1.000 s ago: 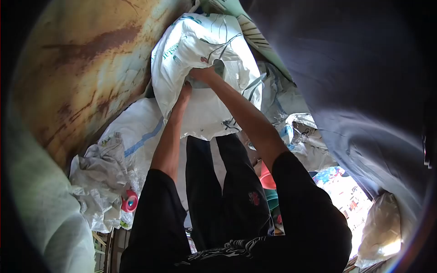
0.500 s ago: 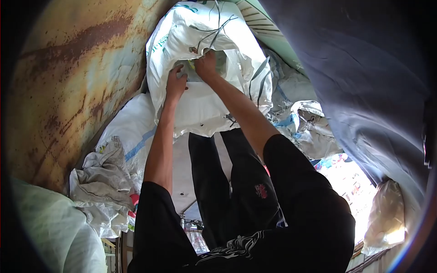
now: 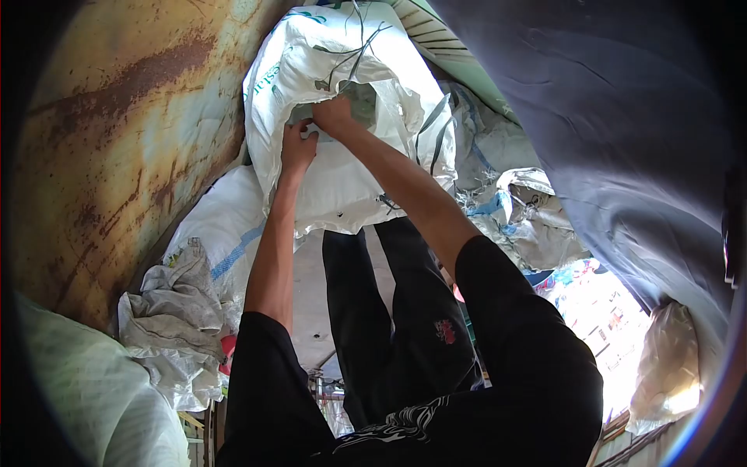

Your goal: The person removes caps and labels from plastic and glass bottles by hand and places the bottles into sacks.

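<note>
A large white woven sack (image 3: 334,183) with green lettering is in front of me, its mouth open toward me. My left hand (image 3: 298,146) is at the left side of the mouth, by its lower edge. Its thumb and forefinger are apart and bent inward, with nothing visible between them. Deeper in the opening is my right hand (image 3: 333,115), beside the left one. Its fingers are hidden inside, so their grip does not show. Greyish, translucent contents (image 3: 362,103) appear behind the right hand. Dark ties (image 3: 359,58) dangle over the upper rim.
A rusty metal panel (image 3: 132,148) rises on the left, and dark sheeting (image 3: 607,140) hangs on the right. Crumpled sacks (image 3: 175,311) lie at left, with more sacks (image 3: 537,218) at right. A translucent bag (image 3: 665,366) hangs low on the right.
My right hand has shifted left and slightly down inside the sack mouth, nearer my left hand. The left hand's fingers have curled more. The view has shifted slightly.
</note>
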`<act>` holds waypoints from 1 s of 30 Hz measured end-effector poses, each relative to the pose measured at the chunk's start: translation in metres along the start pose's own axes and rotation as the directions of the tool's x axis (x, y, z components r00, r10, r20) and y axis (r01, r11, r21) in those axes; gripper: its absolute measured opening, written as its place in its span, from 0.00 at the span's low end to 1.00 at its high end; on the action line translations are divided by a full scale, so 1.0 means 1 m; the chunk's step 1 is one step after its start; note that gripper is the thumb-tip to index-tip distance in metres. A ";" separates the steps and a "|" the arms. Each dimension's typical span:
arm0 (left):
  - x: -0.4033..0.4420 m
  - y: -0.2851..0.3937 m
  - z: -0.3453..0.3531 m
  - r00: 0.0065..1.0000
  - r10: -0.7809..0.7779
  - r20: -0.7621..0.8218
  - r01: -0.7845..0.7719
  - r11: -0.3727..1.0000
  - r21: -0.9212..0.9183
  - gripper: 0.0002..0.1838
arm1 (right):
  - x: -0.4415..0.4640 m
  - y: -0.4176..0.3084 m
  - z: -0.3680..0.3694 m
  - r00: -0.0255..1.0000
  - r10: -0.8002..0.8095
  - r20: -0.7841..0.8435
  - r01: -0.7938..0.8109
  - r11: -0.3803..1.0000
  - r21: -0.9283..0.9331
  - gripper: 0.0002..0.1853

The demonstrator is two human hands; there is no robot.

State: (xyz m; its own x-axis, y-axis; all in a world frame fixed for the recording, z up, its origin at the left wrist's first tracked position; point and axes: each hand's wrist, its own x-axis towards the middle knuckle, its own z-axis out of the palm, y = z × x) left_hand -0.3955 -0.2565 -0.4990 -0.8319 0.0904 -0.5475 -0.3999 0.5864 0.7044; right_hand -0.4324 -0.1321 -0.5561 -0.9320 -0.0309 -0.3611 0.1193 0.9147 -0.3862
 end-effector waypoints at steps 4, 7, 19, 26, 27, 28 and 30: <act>0.004 -0.013 0.012 0.993 0.115 -0.036 -0.110 0.987 0.115 0.19 | 0.024 -0.013 0.021 0.998 0.024 0.062 -0.019 0.997 -0.080 0.13; -0.007 0.006 0.001 1.000 -0.010 0.012 0.009 1.000 0.014 0.18 | 0.040 -0.018 0.032 0.982 0.142 0.127 -0.128 0.985 -0.116 0.14; -0.044 -0.004 0.010 0.999 0.006 0.051 -0.001 0.996 -0.086 0.18 | -0.113 0.011 -0.109 0.993 0.119 -0.026 -0.098 0.907 0.409 0.28; -0.139 0.113 -0.038 0.957 -0.098 0.273 0.247 0.769 -0.590 0.27 | -0.307 -0.024 -0.214 0.934 0.330 -0.137 0.066 0.217 0.974 0.27; -0.164 0.130 -0.045 0.960 -0.067 0.273 0.220 0.782 -0.583 0.27 | -0.332 -0.035 -0.233 0.923 0.383 -0.031 0.042 -0.020 0.999 0.25; -0.190 0.146 -0.051 0.962 -0.009 0.274 0.185 0.761 -0.622 0.28 | -0.355 -0.047 -0.252 0.913 0.400 0.080 0.029 -0.258 0.966 0.22; -0.228 0.179 -0.064 0.958 0.081 0.275 0.124 0.747 -0.653 0.29 | -0.395 -0.052 -0.259 0.944 0.266 0.197 -0.026 -0.534 0.845 0.22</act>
State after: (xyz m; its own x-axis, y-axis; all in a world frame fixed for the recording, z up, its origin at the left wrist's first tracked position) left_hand -0.3022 -0.2236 -0.2193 -0.7236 0.3556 -0.5916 -0.6533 -0.0759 0.7533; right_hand -0.1588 -0.0632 -0.1731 -0.7803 0.1348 -0.6107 0.2493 -0.8285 -0.5014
